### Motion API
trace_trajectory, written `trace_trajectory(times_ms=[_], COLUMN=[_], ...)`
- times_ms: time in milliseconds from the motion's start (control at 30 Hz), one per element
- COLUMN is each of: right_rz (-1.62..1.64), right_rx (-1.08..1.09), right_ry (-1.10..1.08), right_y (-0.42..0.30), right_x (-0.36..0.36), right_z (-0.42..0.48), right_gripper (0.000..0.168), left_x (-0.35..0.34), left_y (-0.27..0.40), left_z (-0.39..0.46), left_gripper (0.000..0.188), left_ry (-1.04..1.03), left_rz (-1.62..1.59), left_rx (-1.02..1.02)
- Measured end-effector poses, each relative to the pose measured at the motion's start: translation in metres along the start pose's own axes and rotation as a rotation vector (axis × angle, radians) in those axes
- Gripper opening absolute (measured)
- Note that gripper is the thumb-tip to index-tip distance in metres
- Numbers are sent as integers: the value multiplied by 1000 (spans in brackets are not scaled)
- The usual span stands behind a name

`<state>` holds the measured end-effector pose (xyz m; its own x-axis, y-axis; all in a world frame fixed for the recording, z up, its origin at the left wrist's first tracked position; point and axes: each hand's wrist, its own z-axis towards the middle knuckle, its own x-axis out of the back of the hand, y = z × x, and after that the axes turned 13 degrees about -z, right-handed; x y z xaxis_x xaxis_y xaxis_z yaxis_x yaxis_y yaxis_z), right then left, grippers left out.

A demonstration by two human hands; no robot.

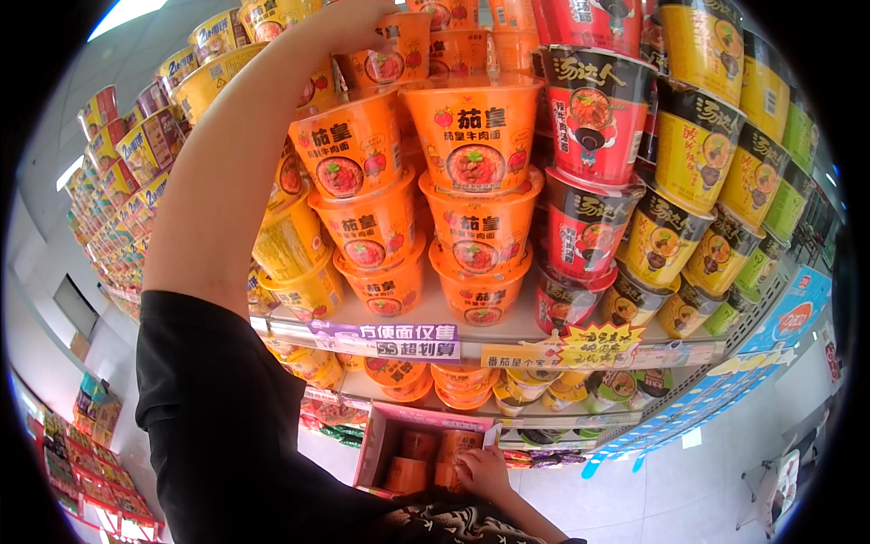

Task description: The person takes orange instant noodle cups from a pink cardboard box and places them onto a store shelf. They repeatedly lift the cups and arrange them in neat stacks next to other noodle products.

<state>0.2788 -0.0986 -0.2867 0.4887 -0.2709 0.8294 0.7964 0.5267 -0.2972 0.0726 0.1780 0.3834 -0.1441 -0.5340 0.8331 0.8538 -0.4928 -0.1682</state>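
My left arm stretches up across the view, and my left hand (360, 30) is at the top edge, partly cut off. Its fingers lie over the rim of an orange instant noodle cup (401, 58) on the upper layer of a stack. Below it stand stacked orange noodle cups (472, 132) with printed pictures of noodles. Low in front of my body, my right hand (484, 469) grips the right side of an open cardboard carton (370, 442). Several orange noodle cups (408, 472) sit inside the carton, near my right fingertips.
Red-and-black cups (595, 115) and yellow-and-black cups (697, 149) are stacked to the right. Yellow cups (296, 241) stand behind my left arm. A shelf edge (652, 353) carries price signs. A lower shelf (564, 415) holds more cups. More shelving (102, 469) stands lower left.
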Motion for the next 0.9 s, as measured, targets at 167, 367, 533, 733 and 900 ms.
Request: trace_trajectory(times_ms=[167, 367, 533, 733, 900], right_rz=[10, -16, -14, -42, -35], right_rx=[4, 13, -2, -50, -59], right_ry=[20, -9, -62, -204, -219], right_y=[0, 1, -2, 6, 3], right_x=[-2, 2, 5, 4, 7], right_z=[0, 1, 5, 8, 2], right_gripper=[22, 23, 21, 21, 20], left_x=[-3, 12, 3, -109, -242], left_y=[-2, 47, 54, 88, 141], left_z=[1, -62, -154, -298, -398], left_gripper=[56, 48, 45, 21, 27], left_ry=[10, 320, 619, 399, -433], left_rz=[37, -60, -74, -681, -960], left_rx=[-14, 138, -76, -362, -30])
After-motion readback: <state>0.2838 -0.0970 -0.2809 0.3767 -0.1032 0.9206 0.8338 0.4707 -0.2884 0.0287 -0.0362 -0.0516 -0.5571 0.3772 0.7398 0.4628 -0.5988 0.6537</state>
